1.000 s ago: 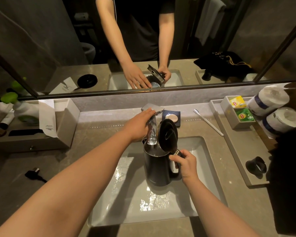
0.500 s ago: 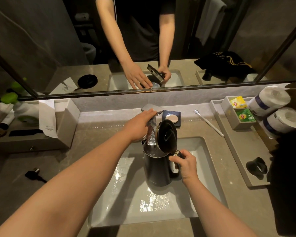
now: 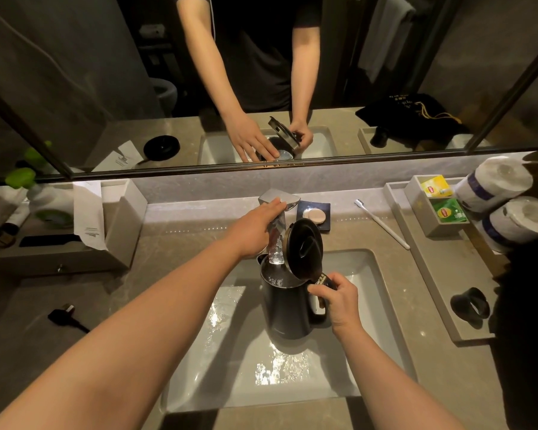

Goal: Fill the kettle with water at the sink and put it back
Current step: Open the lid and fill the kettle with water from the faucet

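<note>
A dark kettle (image 3: 284,308) stands upright in the white sink (image 3: 379,293) with its lid (image 3: 305,251) hinged open. Water runs from the chrome faucet (image 3: 278,212) straight into the kettle's mouth. My right hand (image 3: 336,301) grips the kettle's handle on its right side. My left hand (image 3: 255,226) rests on the faucet's lever at the top, fingers laid over it. Wet patches shine on the sink floor around the kettle.
A soap dish (image 3: 314,215) and a toothbrush (image 3: 382,225) lie behind the sink. On the right, a tray (image 3: 432,274) holds a tea-bag box (image 3: 438,209), paper rolls (image 3: 507,200) and a black ring (image 3: 469,307). A tissue box (image 3: 118,218) and a black plug (image 3: 64,315) sit left. The mirror (image 3: 75,72) faces me.
Both hands and the kettle have stayed in place. Water keeps running into the kettle.
</note>
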`<state>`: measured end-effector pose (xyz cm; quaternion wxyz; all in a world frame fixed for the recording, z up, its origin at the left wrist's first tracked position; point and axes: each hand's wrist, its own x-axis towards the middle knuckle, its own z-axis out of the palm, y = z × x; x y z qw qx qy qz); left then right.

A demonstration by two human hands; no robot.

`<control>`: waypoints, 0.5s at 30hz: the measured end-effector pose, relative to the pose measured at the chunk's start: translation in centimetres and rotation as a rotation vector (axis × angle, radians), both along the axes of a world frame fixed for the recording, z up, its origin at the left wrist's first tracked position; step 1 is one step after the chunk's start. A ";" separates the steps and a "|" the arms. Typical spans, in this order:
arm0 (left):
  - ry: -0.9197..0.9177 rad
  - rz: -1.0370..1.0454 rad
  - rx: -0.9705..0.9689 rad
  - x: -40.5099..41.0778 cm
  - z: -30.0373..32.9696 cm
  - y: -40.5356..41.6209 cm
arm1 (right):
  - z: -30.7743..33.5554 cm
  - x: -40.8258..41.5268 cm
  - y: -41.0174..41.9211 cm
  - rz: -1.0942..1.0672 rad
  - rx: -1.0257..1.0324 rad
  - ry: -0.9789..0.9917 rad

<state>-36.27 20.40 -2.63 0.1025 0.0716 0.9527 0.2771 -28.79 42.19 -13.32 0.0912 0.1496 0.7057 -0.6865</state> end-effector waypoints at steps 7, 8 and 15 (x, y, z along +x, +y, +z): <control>0.012 0.002 0.003 0.2 -0.3 0.0 | -0.3 -0.2 0.1 0.019 -0.007 0.006; 0.015 0.003 0.002 0.1 -0.3 0.0 | -0.3 -0.2 0.1 0.022 -0.017 0.005; -0.008 -0.193 -0.191 -0.4 -0.2 -0.2 | -0.5 -0.4 0.3 0.035 -0.029 0.009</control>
